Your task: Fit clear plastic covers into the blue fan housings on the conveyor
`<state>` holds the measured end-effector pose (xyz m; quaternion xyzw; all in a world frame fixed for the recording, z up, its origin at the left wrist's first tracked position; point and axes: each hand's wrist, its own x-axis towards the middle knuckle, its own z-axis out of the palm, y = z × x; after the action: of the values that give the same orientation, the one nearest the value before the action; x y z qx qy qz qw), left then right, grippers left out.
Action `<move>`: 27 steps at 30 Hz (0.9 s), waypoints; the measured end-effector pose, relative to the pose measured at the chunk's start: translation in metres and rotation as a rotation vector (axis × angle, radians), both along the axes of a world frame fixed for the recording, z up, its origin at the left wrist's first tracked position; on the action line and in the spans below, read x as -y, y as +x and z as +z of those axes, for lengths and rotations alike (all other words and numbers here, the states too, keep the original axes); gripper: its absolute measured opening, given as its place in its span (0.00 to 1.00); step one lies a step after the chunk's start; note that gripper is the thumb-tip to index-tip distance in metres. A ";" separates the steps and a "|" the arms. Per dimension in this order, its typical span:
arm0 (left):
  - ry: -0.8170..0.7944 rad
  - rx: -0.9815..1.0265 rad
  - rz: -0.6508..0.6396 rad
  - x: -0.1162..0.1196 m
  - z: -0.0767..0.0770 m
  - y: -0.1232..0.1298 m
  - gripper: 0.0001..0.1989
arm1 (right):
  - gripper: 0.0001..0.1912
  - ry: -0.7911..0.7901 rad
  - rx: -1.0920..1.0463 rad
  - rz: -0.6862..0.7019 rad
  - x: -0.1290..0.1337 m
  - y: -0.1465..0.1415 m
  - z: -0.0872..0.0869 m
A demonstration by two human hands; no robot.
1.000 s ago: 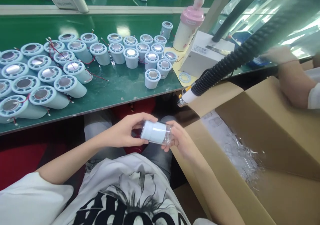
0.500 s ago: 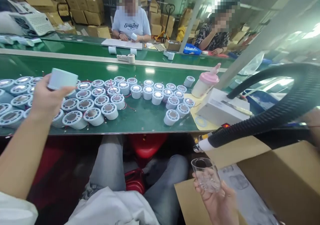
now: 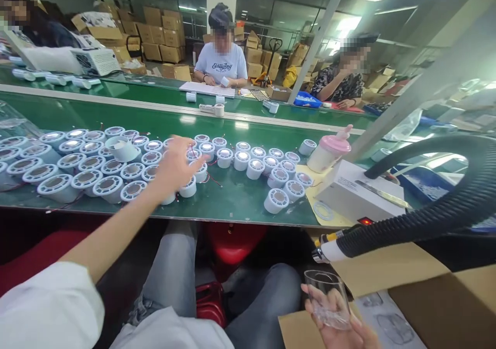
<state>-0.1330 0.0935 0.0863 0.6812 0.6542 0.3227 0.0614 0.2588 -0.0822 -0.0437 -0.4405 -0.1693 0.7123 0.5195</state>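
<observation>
The left grip is bare, its fingers spread over the pale blue units ranked on the counter; whether it touches any of them I cannot tell. Half a second ago it held a pale blue piece raised above them. Now a pale blue cup-shaped piece sits on top of the units, to the left of that grip, open side up. A second ago both grips were together on a pale blue piece inside a clear cup; now they are well apart.

The right grip has its fingers curled around the clear cup, which is upright with its mouth upward, much as half a second ago. Just beside that grip is an open carton; above it hangs the metal-tipped end of a black ribbed hose.

More units stand to the right of the left grip, and beyond them a pink-lidded bottle and a white box with a lit red switch. The box's print is too small to read. Across from the left grip, a person's shirt reads roughly "EarlyBoy", with a blurred smaller line beneath.
</observation>
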 end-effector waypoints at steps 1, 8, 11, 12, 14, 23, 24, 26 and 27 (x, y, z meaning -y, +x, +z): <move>-0.089 -0.031 -0.090 -0.002 -0.003 0.039 0.28 | 0.16 0.036 -0.032 0.021 -0.002 -0.006 0.004; -0.460 -0.056 -0.336 -0.027 -0.044 0.202 0.35 | 0.22 0.133 0.033 -0.020 0.003 -0.024 0.017; -0.533 0.044 -0.424 -0.028 -0.048 0.192 0.28 | 0.20 0.258 0.325 0.004 0.008 -0.022 0.016; -0.583 0.091 -0.469 -0.025 -0.049 0.183 0.26 | 0.18 0.332 0.472 0.025 0.009 -0.023 0.016; -0.734 0.202 -0.579 -0.013 -0.050 0.164 0.24 | 0.15 0.507 0.823 0.077 0.005 -0.027 0.018; -1.574 0.640 -0.895 0.051 -0.082 0.134 0.47 | 0.28 1.024 1.798 0.396 -0.031 -0.065 0.050; -1.571 0.652 -0.920 0.053 -0.082 0.134 0.46 | 0.26 0.988 1.832 0.430 -0.032 -0.066 0.052; -1.439 0.564 -0.971 0.057 -0.077 0.134 0.38 | 0.20 0.903 1.850 0.483 -0.033 -0.066 0.056; -1.328 0.482 -1.002 0.059 -0.073 0.134 0.32 | 0.17 0.871 1.830 0.503 -0.032 -0.065 0.057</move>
<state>0.0007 0.0349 0.0129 0.6254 0.2993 -0.0556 0.7185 0.1941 -0.0498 0.0130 -0.5387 -0.8271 0.0714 0.1433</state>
